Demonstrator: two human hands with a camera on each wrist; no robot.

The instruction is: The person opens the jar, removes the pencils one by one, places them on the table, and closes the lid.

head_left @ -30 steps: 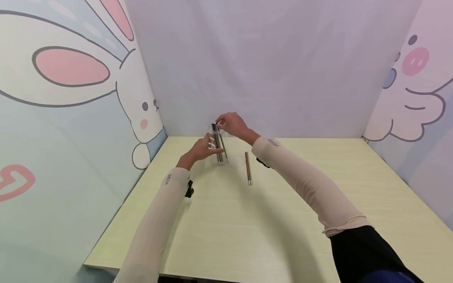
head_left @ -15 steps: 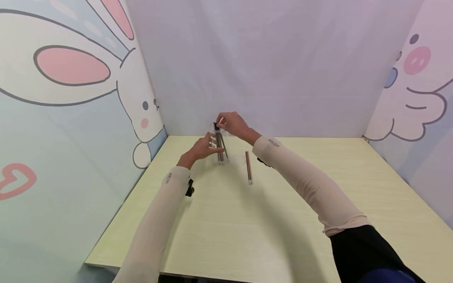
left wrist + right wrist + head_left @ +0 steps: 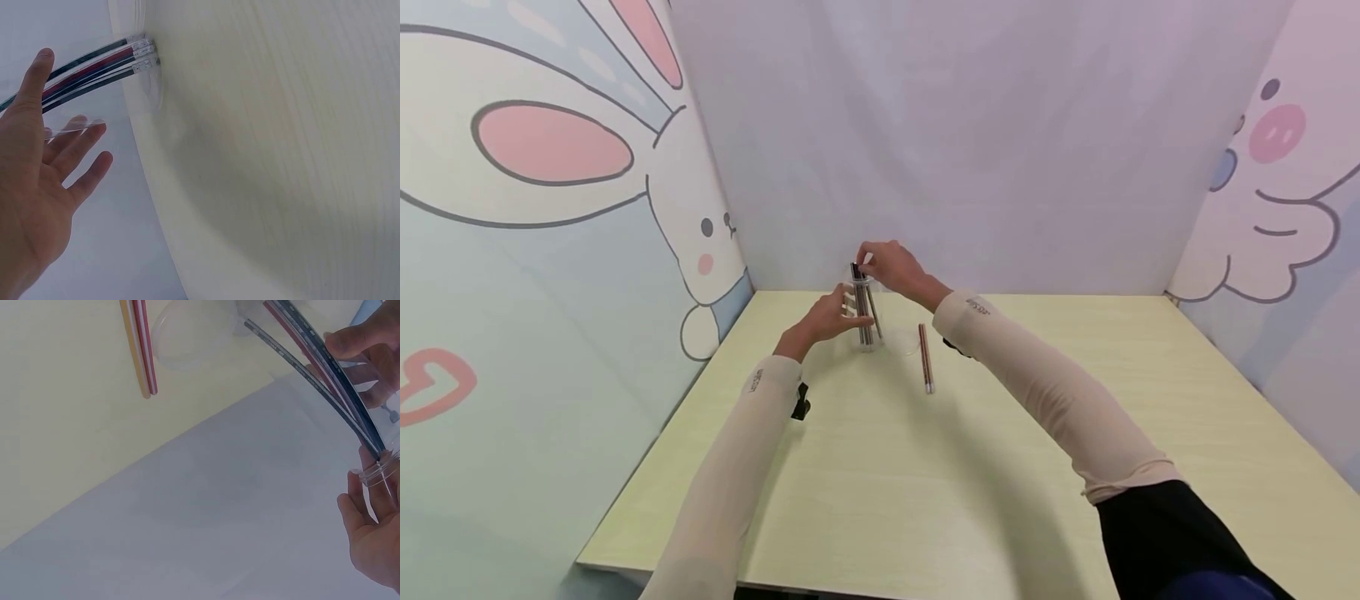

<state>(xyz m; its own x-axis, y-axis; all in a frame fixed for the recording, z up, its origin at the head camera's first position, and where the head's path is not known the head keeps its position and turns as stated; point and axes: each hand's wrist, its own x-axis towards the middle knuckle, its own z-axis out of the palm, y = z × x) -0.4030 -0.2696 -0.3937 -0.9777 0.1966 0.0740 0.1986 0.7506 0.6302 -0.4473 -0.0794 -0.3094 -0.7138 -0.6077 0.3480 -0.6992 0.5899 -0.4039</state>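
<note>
A clear jar (image 3: pixel 868 347) stands upright at the back of the table, with several dark pencils (image 3: pixel 861 302) and a reddish one inside. My left hand (image 3: pixel 826 317) holds the jar from the left; in the left wrist view its thumb (image 3: pixel 36 75) lies across the front and the other fingers reach behind. Over the mouth, my right hand (image 3: pixel 895 265) pinches at the top ends of the pencils. One dark pencil (image 3: pixel 312 381) leans apart from the bunch. In the right wrist view, the jar's rim (image 3: pixel 376 475) sits against the right hand's fingers, which partly hide the pencil tops.
Two pencils (image 3: pixel 926 358) lie side by side on the table (image 3: pixel 880 467), right of the jar. Between them and the jar lies a round clear lid (image 3: pixel 194 331). A pale curtain (image 3: pixel 1000 167) hangs behind the back edge, and printed panels (image 3: pixel 700 250) flank the sides.
</note>
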